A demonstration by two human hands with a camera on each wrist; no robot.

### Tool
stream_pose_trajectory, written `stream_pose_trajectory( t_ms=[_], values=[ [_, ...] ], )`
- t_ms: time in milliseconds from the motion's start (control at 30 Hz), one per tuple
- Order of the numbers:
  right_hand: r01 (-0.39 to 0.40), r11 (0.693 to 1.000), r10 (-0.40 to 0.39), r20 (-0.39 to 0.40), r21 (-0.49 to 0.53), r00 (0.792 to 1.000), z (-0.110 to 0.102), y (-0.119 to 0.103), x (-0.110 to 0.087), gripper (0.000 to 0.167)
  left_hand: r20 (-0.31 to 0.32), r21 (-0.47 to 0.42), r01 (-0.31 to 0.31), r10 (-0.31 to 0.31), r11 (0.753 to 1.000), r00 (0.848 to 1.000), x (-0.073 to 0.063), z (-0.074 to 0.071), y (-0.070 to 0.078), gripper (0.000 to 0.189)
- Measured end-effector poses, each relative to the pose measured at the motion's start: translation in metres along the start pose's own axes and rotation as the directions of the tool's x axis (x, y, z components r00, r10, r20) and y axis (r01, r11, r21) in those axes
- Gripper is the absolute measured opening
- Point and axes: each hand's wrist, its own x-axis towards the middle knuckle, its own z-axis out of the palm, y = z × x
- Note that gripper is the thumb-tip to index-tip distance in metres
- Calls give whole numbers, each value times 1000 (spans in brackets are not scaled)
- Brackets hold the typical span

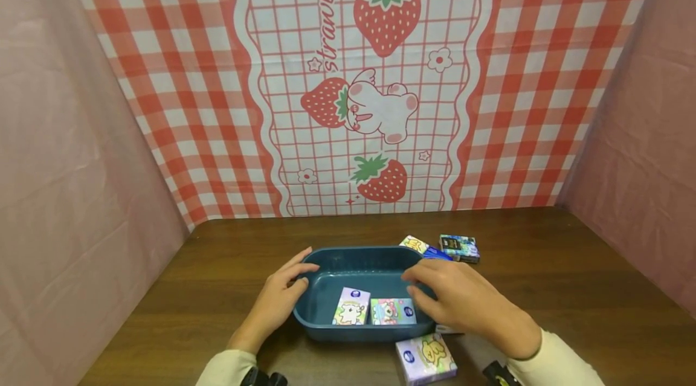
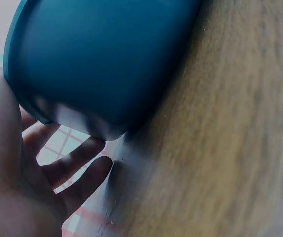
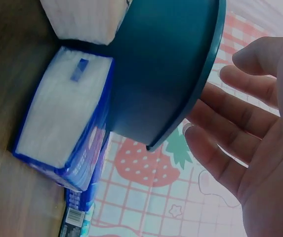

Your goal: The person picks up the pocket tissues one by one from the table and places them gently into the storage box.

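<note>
Smooth plastic tray (image 1: 359, 333), wood-grain table (image 1: 239, 271), creased cloth drapes (image 1: 70, 150)

The head view is looking forward and down on the counter (image 1: 206, 289); the wrist views, much nearer, are facing outer walls of the teal tray (image 1: 364, 333), which all are sharing.

One bench (image 1: 239, 253), one bin (image 1: 359, 333), two hands (image 1: 278, 292) (image 1: 459, 294). Two packs (image 1: 351, 307) (image 1: 393, 312) in the bin, two packs (image 1: 426, 359) (image 1: 450, 330) toward the bench's near edge, two packs (image 1: 415, 245) (image 1: 459, 247) toward its far edge: six in all.

Head view evenly lit, fairly sharp; left-wrist tabletop (image 2: 230, 123) soft, blurred; right-wrist backdrop (image 3: 146, 207) pale, washed out.
</note>
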Motion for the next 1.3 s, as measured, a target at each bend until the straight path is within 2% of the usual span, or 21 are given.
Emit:
stream_pose_trajectory(
  t_ms=[133, 367, 500, 767, 1067, 1300],
  values=[
    [11, 1000, -11, -24, -1, 1000, 0, 2, -1, 15, 2, -6, -3, 3, 1000, 1000, -1, 0, 0, 30],
    [-14, 1000, 14, -3, 15, 1000, 1, 4, -2, 17, 2, -6, 0, 0, 1000, 1000, -1, 0, -1, 30],
    [-22, 1000, 22, -15, 7, 1000, 0, 5, -2, 17, 3, -6, 2, -2, 1000, 1000, -2, 0, -2, 30],
    [-20, 993, 5, -128, -120, 992, 2, 10, -1, 14, -2, 7, 8, -8, 1000, 1000, 0, 1, -2, 30],
    [-131, 980, 109, -141, -153, 984, 2, 13, -2, 15, -1, 10, 1, -1, 1000, 1000, 0, 1, -1, 29],
    [-178, 973, 159, -135, -148, 978, -1, 17, -1, 14, 0, 9, -1, 1, 1000, 1000, 1, 0, -1, 29]
  ],
)
